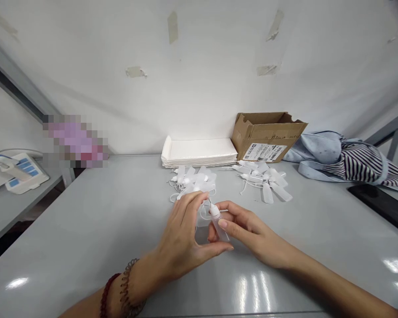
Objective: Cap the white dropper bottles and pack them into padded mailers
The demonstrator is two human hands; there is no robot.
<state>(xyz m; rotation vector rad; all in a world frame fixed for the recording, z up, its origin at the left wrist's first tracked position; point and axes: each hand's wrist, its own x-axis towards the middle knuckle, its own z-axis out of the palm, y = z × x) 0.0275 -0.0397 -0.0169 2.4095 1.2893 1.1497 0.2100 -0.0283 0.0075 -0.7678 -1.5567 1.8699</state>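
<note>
head view: two bare hands work above one grey table [129, 212]. the right hand [248, 225] grips one small translucent bottle [221, 229] between the thumb and the bent fingers; the bottle is tilted, its one white cap [214, 210] uppermost and leaning toward the left hand [185, 234]. the left hand forms a wide c around the bottle, fingertips near the cap end and thumb near the base; whether it grips anything cannot be told. the left wrist carries two bands: one dark red bracelet [106, 291] and one coiled band [124, 282]. beyond the hands lie two heaps of similar bottles: one left heap [200, 177], partly hidden behind the left hand, and one right heap [267, 193], well apart from the hands. thin white loops show among both heaps; the bottles overlap, so an exact count cannot be given. behind the left heap is one stack of white envelopes [199, 150], its layers too fine to count. just beside the stack, on its right, stands one open cardboard box [274, 132] with white labelling on its front. further right lie one light blue cloth [321, 148], one piece of black-and-white striped fabric [361, 163] and one flat black object [382, 207]. at the far left is one white power strip [28, 172] with blue sections. at least four tape pieces adhere to the wall [205, 97].
</note>
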